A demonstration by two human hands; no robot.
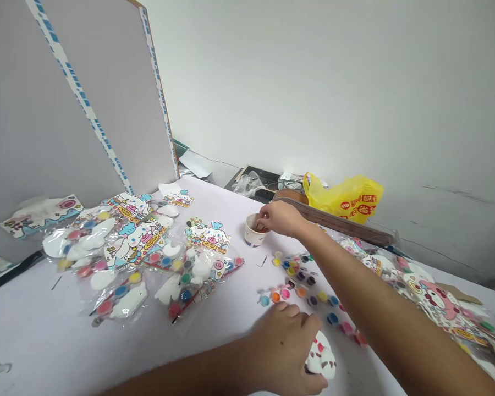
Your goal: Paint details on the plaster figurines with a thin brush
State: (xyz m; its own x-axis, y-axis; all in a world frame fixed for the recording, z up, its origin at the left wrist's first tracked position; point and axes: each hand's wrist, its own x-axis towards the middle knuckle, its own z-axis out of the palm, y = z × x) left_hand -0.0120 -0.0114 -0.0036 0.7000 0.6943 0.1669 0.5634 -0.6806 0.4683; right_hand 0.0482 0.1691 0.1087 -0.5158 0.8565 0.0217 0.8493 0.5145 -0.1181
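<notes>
My left hand is closed around the edge of a white plaster figure with red and brown paint marks, low over the table. Part of the figure is hidden under the fingers. Farther off, my right hand pinches at the mouth of a small paper cup. A thin reddish bit shows at its fingertips, which looks like a paintbrush; most of it is hidden by the fingers and the cup. Between my hands lie strips of small paint pots in several colours.
Clear bags of plaster figures and paints lie on the left of the white table. More packets lie at right. Behind the table are a yellow plastic bag and a wall; a panel stands at left.
</notes>
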